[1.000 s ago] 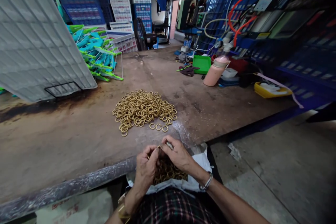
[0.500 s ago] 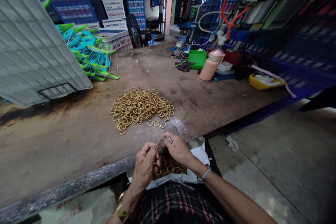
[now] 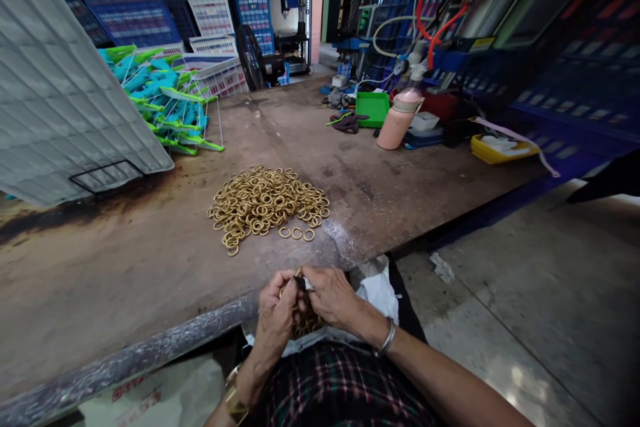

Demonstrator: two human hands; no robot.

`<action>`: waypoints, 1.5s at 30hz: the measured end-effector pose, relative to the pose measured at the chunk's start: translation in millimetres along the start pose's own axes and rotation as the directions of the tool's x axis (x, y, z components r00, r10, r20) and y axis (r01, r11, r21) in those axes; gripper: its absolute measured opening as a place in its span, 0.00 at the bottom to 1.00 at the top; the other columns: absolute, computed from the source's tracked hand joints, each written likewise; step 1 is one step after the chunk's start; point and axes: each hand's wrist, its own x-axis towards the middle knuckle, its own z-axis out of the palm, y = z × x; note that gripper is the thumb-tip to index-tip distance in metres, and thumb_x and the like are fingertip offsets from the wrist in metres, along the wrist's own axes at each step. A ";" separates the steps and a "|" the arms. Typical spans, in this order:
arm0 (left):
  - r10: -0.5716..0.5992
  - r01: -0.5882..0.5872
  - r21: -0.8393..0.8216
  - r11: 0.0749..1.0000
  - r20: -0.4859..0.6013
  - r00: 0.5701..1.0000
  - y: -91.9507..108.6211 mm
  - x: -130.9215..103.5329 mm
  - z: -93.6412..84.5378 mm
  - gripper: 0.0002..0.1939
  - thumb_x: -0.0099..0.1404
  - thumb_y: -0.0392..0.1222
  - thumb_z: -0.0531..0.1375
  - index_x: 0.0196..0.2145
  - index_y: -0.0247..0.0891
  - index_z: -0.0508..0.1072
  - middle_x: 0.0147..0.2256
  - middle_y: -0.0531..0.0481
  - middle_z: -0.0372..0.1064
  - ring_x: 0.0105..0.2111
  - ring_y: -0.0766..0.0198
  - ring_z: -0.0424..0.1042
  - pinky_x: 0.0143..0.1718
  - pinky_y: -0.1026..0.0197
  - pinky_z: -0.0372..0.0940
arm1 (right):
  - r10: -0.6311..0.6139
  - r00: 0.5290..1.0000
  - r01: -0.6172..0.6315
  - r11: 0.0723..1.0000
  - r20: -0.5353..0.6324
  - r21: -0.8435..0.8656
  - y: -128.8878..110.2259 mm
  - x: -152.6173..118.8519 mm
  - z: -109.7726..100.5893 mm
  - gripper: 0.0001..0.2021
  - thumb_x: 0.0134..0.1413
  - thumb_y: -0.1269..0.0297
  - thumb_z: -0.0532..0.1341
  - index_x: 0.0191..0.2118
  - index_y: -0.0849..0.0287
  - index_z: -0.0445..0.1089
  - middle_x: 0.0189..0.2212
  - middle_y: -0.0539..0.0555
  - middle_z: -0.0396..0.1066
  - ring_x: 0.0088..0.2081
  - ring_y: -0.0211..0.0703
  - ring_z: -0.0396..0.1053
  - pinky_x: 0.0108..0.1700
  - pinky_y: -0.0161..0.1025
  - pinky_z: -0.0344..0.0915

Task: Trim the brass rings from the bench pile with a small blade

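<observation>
From here I see the fingers of the left hand (image 3: 274, 305) clamped on a ring (image 3: 299, 272) above the white bag (image 3: 379, 289), perhaps so drops land inside; whether the right hand (image 3: 334, 295) grips anything, I can't tell. A ring pile (image 3: 267, 200) sits within reach on the scuffed desk (image 3: 400, 193), crates (image 3: 207, 13) stacked beyond

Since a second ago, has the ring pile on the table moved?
No. The ring pile keeps its place beside the pale patch on the table; the whole view has shifted instead.
</observation>
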 end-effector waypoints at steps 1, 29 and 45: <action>-0.005 0.005 -0.010 1.000 0.004 1.000 0.1 -0.2 -0.1 0.19 0.53 0.56 0.58 0.32 0.36 0.66 0.17 0.58 0.61 0.14 0.74 0.58 0.14 0.71 0.52 | 0.004 1.000 -0.003 1.000 0.004 -0.003 0.0 -0.2 0.0 0.09 0.50 0.73 0.51 0.37 0.60 0.65 0.29 0.53 0.72 0.29 0.39 0.66 0.28 0.35 0.46; -0.315 0.390 -0.304 0.869 0.268 0.910 -21.6 -28.3 -4.9 0.10 0.56 0.44 0.59 0.27 0.35 0.65 0.16 0.57 0.59 0.12 0.75 0.56 0.10 0.73 0.43 | 0.303 0.948 -0.317 0.931 -0.099 -0.184 27.5 29.3 -17.4 0.14 0.51 0.76 0.49 0.43 0.62 0.62 0.35 0.59 0.71 0.35 0.45 0.69 0.35 0.36 0.56; -0.646 0.587 -0.522 0.619 0.086 0.758 -69.1 11.9 -13.8 0.16 0.53 0.39 0.63 0.40 0.33 0.67 0.32 0.40 0.69 0.33 0.50 0.73 0.34 0.52 0.68 | 0.273 0.945 -0.297 0.946 -0.180 -0.128 36.6 53.4 -9.0 0.12 0.53 0.65 0.54 0.45 0.59 0.60 0.40 0.56 0.69 0.38 0.46 0.68 0.35 0.37 0.55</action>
